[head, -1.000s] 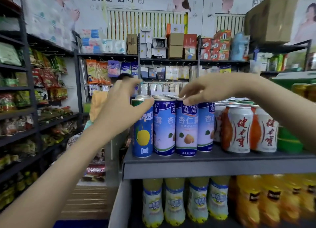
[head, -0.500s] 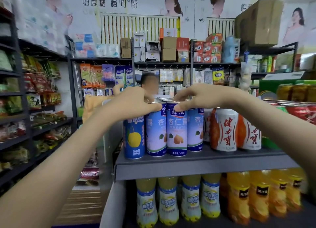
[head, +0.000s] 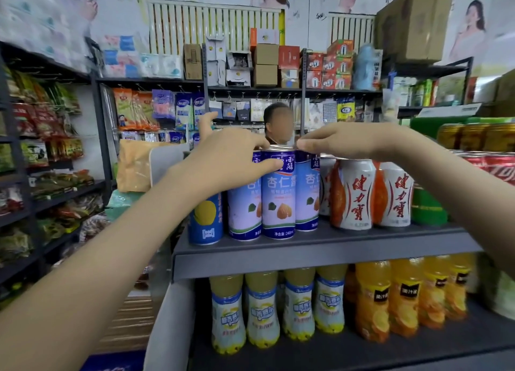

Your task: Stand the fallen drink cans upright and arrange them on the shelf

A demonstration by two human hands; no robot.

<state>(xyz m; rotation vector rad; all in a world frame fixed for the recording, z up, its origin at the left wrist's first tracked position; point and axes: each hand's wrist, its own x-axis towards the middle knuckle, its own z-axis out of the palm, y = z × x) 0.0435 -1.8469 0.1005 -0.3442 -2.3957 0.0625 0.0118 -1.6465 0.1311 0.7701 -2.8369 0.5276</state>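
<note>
Three blue almond-drink cans stand upright in a row at the front of the grey shelf [head: 320, 248]; the middle can [head: 278, 203] is slightly forward. My left hand [head: 228, 161] covers the top of the left blue can [head: 245, 214]. Its thumb presses the middle can's front and its fingers curl over that can's rim. My right hand [head: 342, 145] lies flat over the can tops, fingertips touching the middle can's rim from the right. A blue-and-yellow can [head: 206, 223] stands at the shelf's left end. Two white-and-orange cans [head: 354, 195] stand to the right.
Red cola cans [head: 498, 167], gold cans [head: 473, 136] and a green box [head: 429, 206] fill the right side. Below are pale juice bottles [head: 259, 309] and orange ones [head: 401, 295]. A person [head: 278, 125] stands behind the shelf. Snack racks [head: 41, 147] line the aisle at left.
My left hand slid right from the blue-and-yellow can onto the blue cans. My right hand's fingertips shifted left a little, so both hands now meet at the middle can's top.
</note>
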